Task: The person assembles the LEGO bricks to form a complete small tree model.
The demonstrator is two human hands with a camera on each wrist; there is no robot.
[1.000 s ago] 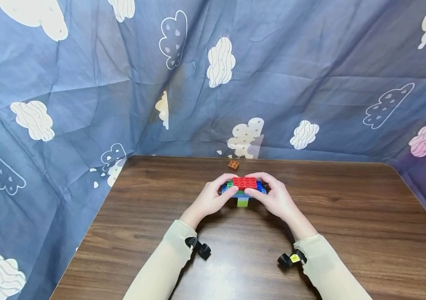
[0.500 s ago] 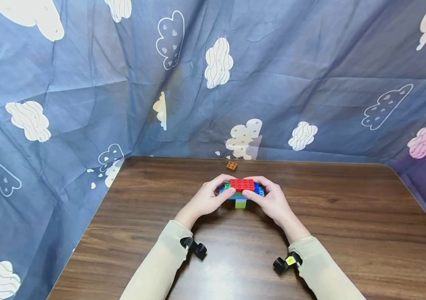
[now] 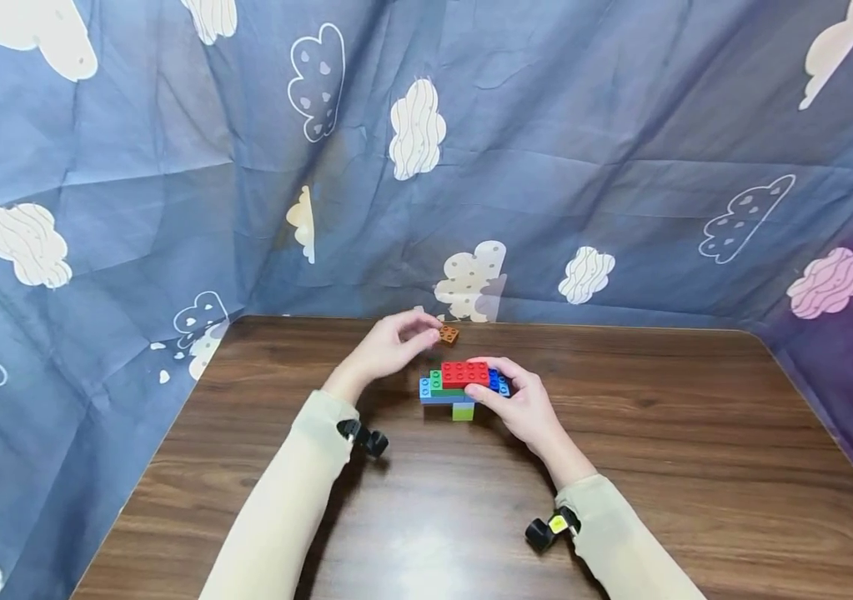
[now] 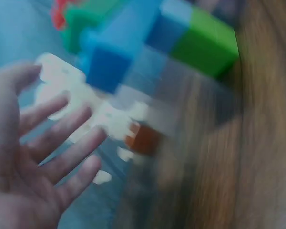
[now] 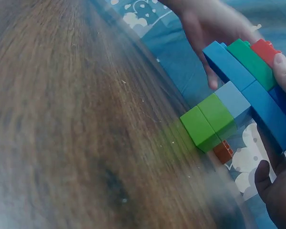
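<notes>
My right hand [image 3: 527, 407] grips the right end of a toy brick build, thumb in front at the red brick [image 3: 465, 374] on top. Below the red come a green brick [image 3: 436, 385] and a dark blue one, then light blue bricks [image 5: 231, 67]. A narrow stem with lime green bricks [image 5: 207, 121] stands under them on the table. My left hand [image 3: 388, 343] is off the build, its fingertips right at the left side of a small orange brick [image 3: 449, 334]. Its fingers look spread and hold nothing in the blurred left wrist view.
The brown wooden table [image 3: 659, 433] ends at the back against a blue cloud-patterned curtain [image 3: 546, 192]. The orange brick lies near that back edge, behind the build. Small black cameras sit at both wrists.
My left hand has let go of the build's left end and moved back to the orange brick. My right hand keeps its hold. The whole head view has shifted slightly.
</notes>
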